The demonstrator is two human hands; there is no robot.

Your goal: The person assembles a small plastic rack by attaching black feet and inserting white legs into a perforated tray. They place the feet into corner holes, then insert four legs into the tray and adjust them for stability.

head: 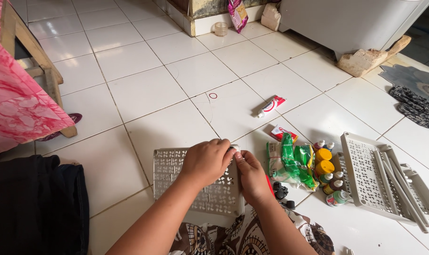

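Left hand [206, 162] over tray's [174, 167] corner

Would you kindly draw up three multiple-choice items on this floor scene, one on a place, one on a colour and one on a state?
1. Where does the tube lie?
A. on a bare tile beyond the hands
B. inside the right-hand tray
C. under the stool

2. What colour are the caps on the two largest bottles?
A. blue
B. yellow
C. black

3. How do the hands meet the perforated tray?
A. both hover clear of it
B. only one touches it
C. left hand and right hand both press at its far right corner

Answers: 1 A, it rests alone on white tile; 2 B, both caps are yellow; 3 C, both hands rest on it.
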